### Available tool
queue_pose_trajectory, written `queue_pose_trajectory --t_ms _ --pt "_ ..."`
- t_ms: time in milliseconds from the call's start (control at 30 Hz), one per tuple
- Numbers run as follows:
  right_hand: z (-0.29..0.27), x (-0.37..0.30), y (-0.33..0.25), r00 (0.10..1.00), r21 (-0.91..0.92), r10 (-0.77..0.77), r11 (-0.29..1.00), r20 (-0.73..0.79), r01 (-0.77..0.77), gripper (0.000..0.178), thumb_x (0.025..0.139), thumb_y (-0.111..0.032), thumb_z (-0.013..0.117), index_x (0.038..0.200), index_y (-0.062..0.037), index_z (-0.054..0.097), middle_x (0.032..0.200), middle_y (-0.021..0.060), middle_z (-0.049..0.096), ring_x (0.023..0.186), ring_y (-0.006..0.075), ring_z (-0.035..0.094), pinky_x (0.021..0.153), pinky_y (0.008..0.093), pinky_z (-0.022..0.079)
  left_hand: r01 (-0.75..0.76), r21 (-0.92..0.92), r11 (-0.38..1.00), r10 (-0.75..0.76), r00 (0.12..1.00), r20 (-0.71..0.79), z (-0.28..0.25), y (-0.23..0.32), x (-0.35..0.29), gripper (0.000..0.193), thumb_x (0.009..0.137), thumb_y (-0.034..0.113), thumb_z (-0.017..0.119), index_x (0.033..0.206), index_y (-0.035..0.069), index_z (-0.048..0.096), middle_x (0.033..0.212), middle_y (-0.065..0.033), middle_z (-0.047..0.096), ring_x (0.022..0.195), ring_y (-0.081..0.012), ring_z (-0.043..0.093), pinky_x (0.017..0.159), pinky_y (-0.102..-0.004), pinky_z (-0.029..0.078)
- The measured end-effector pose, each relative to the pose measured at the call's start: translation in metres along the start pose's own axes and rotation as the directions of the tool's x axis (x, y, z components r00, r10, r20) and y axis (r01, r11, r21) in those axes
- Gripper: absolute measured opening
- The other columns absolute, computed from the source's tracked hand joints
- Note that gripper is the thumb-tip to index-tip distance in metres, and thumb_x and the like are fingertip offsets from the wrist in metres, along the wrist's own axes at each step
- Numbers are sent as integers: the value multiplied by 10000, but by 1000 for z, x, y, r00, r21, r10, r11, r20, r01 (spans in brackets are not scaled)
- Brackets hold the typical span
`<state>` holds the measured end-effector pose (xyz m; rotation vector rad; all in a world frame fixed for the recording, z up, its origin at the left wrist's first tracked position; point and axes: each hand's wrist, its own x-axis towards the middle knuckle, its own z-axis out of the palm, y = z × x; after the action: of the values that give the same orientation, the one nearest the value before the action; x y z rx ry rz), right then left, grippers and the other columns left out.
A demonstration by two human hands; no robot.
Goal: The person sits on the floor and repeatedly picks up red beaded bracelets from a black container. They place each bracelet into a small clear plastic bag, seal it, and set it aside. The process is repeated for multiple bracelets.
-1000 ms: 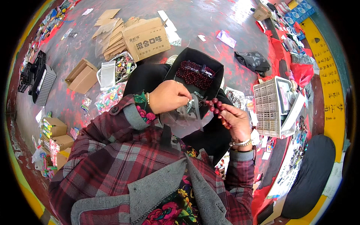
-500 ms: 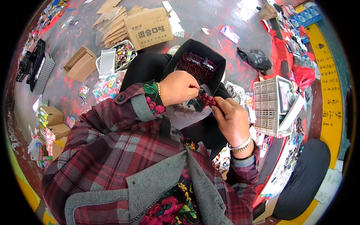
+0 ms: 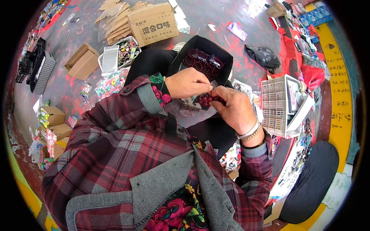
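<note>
My left hand [image 3: 189,83] is closed, its fingertips pinching the edge of a small clear plastic bag [image 3: 214,83]. My right hand [image 3: 235,108] meets it there, fingers curled round a bunch of dark red beads [image 3: 204,100]. Whether the beads are inside the bag or just against it, I cannot tell. Beyond my hands, an open black box [image 3: 227,63] stands between my knees. Inside it lie many dark red beads [image 3: 198,63] under clear plastic wrap. More clear plastic [image 3: 189,115] lies in my lap below my hands.
Left of my knees are a white basket of small goods [image 3: 129,54], an open brown carton [image 3: 83,61] and colourful packets [image 3: 110,85]. A beige plastic crate [image 3: 273,106] stands close on my right, near a black bag [image 3: 262,57]. Flattened cardboard [image 3: 154,25] lies ahead.
My right hand has moved up and left with the red beads, its fingers now meeting my left fingertips. My left hand has shifted slightly up and right.
</note>
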<state>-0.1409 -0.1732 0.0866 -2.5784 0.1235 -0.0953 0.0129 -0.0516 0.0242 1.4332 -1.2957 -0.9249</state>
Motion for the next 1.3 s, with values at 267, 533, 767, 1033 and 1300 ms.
queue_pose_trajectory --t_ms 267,533,767,1033,1300 --pt "-7 2 6 998 106 55 993 31 -58 175 706 -91 665 873 -48 632 788 125 590 690 298 593 601 348 469 280 -550 787 -76 929 363 -2 0 -3 237 876 121 566 1074 -8 561 945 -60 626 864 -118 581 765 -264 466" --pt "-21 5 18 922 544 255 748 292 -380 349 758 18 639 1087 -22 530 827 9 542 723 88 535 612 219 439 298 -586 754 -194 952 236 -2 -1 -6 260 771 14 636 1027 -21 611 903 -74 649 809 -125 608 745 -247 481" --pt "-24 -5 29 952 680 176 668 250 -302 405 739 106 584 1106 -31 482 898 21 547 808 84 533 705 215 452 278 -659 699 -248 958 142 -6 -4 -8 233 755 9 651 984 -27 622 906 -93 653 814 -138 617 740 -245 484" --pt "-28 -7 16 957 535 291 806 17 -254 257 759 96 587 991 -9 560 836 20 588 767 85 553 688 225 458 283 -686 670 -242 957 158 -5 -4 -7 244 864 108 581 1075 -12 606 985 -93 644 882 -138 615 765 -240 491" --pt "-29 4 5 992 331 123 937 -4 -115 201 748 27 619 939 -38 614 830 88 610 707 159 599 630 257 466 182 -675 715 -152 983 104 1 -5 -6 294 913 186 526 1124 -12 582 1042 -90 627 910 -119 603 776 -244 494"
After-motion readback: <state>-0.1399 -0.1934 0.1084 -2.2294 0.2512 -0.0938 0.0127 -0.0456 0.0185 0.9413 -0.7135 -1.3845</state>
